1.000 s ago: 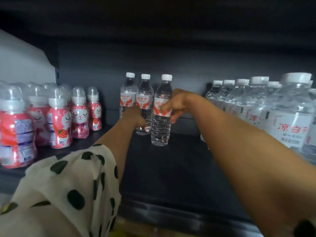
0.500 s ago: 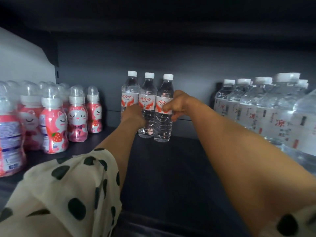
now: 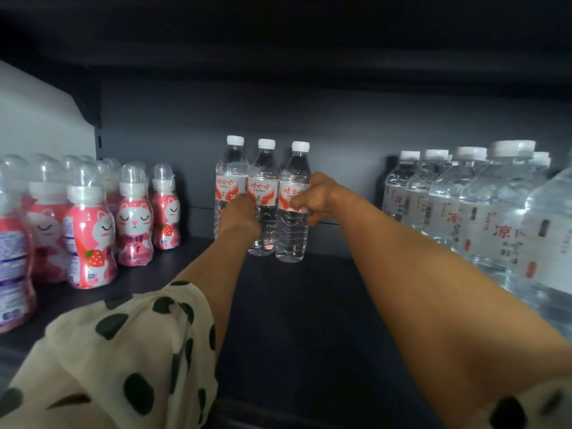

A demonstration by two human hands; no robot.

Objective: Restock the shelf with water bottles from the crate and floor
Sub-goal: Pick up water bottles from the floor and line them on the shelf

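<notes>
Three water bottles (image 3: 263,196) stand upright in a row, touching, at the far middle of the dark shelf (image 3: 309,320). The right hand (image 3: 312,199) has its fingers curled round the rightmost bottle (image 3: 292,212) at its label. The left hand (image 3: 240,215) covers the lower part of the left bottles; whether its fingers grip one cannot be told. Pink cat-print bottles (image 3: 134,215) stand left, larger water bottles (image 3: 483,205) right.

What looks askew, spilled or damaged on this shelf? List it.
Nothing stands out. The three red-label water bottles stand upright, capped, at the back of the shelf; the right hand grips the rightmost one. No spill shows.
</notes>
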